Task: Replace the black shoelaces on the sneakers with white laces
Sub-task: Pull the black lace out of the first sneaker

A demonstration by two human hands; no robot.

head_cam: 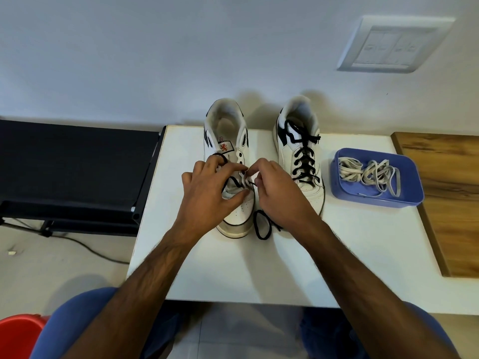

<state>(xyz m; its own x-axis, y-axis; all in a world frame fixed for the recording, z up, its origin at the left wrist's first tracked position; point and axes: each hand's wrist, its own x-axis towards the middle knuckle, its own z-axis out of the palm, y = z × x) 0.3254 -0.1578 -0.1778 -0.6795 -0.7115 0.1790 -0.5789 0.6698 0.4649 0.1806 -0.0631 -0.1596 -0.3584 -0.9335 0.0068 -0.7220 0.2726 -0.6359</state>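
Both hands on the left sneaker [234, 161]: left hand [207, 189] gripping its vamp, right hand [280, 193] apparently pinching the black lace [261, 225], white laces [370, 174] at three o'clock.

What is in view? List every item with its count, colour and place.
Sneakers: two, white with black trim, at the table's far side.
Black laces: one fully threaded in the right-side sneaker; the other mostly pulled out of the left-side sneaker, looped on the table.
White laces: a tangled bundle in the tray.
Tray: one, blue, right of the sneakers.
Table: one, white.
Board: one, wooden, far right.
Rack: one, black, left.
Switch plate: one, white, on the wall.
Bucket: one, red, bottom left.
Left hand: on the left-side sneaker.
Right hand: pinching its black lace.
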